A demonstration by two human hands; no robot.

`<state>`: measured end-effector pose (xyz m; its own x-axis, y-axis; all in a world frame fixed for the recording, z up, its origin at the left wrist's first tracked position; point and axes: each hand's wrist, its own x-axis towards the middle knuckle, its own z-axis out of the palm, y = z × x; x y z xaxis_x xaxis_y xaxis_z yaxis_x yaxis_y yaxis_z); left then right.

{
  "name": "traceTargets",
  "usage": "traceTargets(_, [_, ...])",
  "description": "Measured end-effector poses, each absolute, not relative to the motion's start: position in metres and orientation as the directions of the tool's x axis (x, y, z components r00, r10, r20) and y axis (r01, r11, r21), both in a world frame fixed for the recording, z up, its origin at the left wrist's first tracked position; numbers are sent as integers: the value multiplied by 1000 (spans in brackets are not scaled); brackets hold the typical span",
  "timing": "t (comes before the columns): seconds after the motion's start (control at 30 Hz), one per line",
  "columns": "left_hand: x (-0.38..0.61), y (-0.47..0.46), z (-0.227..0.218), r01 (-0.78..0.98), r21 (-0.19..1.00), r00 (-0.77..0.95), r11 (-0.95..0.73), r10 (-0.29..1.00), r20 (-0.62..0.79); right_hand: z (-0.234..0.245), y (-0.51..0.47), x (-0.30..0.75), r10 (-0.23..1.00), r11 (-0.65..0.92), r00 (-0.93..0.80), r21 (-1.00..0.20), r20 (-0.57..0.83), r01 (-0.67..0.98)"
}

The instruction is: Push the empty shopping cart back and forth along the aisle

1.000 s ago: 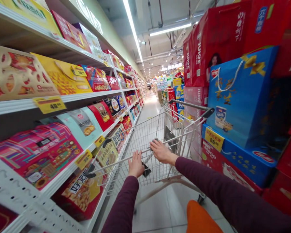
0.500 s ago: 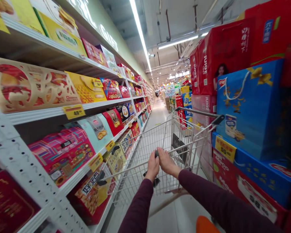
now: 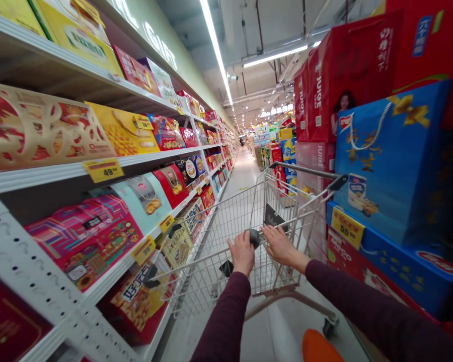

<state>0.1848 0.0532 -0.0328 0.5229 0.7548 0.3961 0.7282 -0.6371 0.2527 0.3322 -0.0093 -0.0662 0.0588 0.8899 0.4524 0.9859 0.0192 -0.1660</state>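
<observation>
We note the hands parted since the earlier frame: left hand (image 3: pixel 242 254) on the shopping cart (image 3: pixel 226 226) rail, grip unclear; right hand (image 3: pixel 283 246) open, released. A price tag (image 3: pixel 103 170) reading 49 sits leftward, a price tag (image 3: pixel 342 227) reading 55 rightward.

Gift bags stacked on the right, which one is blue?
The blue gift bag with the gold bow and white cord handle; the bags above it are red.
</observation>
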Motion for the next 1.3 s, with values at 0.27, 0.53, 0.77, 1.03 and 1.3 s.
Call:
traceTargets(0.27, [106,79,-39,877,131,395,-463,848,354,-76,-7,321,846,-21,101,-156,524,988])
traceTargets(0.53, [162,64,-53,762,171,470,-625,715,517,-75,-8,307,871,-106,145,-110,469,988])
traceTargets(0.77, [78,100,-69,863,197,269,-465,753,600,-81,-13,306,866,-115,128,-57,484,992])
traceTargets(1.03, [117,66,-78,766,95,484,-636,667,566,-97,-25,302,823,-142,107,20,558,990])
traceTargets(1.3, [26,93,-87,904,97,281,-416,750,599,-98,-31,296,805,-123,90,16,587,992])
